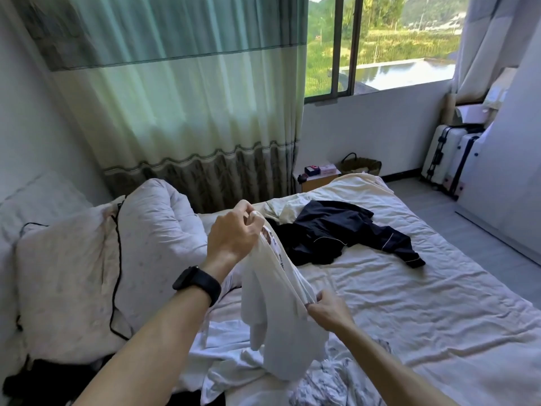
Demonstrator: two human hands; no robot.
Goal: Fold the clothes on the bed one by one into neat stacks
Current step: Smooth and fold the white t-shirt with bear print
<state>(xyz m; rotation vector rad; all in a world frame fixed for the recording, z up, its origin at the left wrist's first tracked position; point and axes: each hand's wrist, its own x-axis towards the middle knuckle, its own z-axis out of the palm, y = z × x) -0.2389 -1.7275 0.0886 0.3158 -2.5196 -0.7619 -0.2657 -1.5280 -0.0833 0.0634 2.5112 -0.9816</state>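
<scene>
So the person is standing at the side of the bed [424,303] holding up a white t-shirt [272,317] with some print on it, kind of bunched and hanging down in the air above the mattress. The left hand [234,232], the one with the black smartwatch [197,284] on the wrist, has its fingers [246,208] pinched round the top edge of the shirt, and the right hand [330,310] is lower and closer in, fingers curled tight on another bit of the hem or side, can't tell which part exactly. The bottom of the shirt drapes onto a crumpled heap of white clothes [228,356] at the near edge of the bed. Further up the bed, well apart from the hands, there's a navy pyjama top [345,232] with white piping, spread out and unfolded on the pale sheet. On the left is a big rumpled pillow [73,273] with a black cable [117,259] trailing across it. Green curtain [175,98] behind, open window [380,39] with fields outside, a little nightstand [319,177] and a woven basket [361,165] past the bed, and white suitcases [448,159] against the right wall.
</scene>
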